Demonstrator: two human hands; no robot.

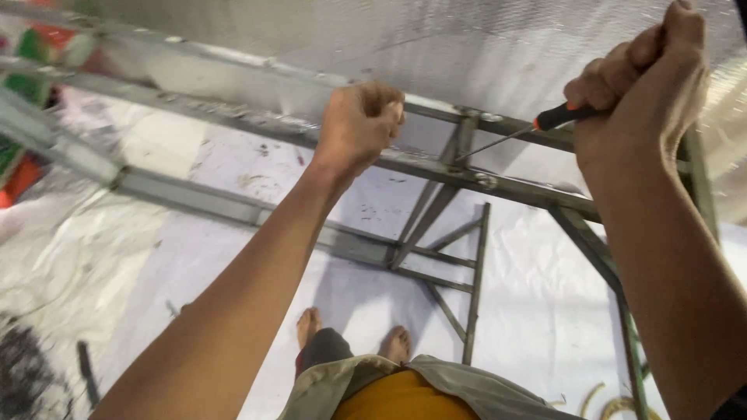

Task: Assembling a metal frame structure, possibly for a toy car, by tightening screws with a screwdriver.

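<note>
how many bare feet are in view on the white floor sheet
2. The left bare foot and the right bare foot stand side by side on the white floor sheet, below the grey metal frame; no others show.

We see a dull grey metal frame (436, 171), a shiny quilted foil sheet (467, 39) at twelve o'clock, and perhaps plastic on the screwdriver (545, 123) handle.
</note>
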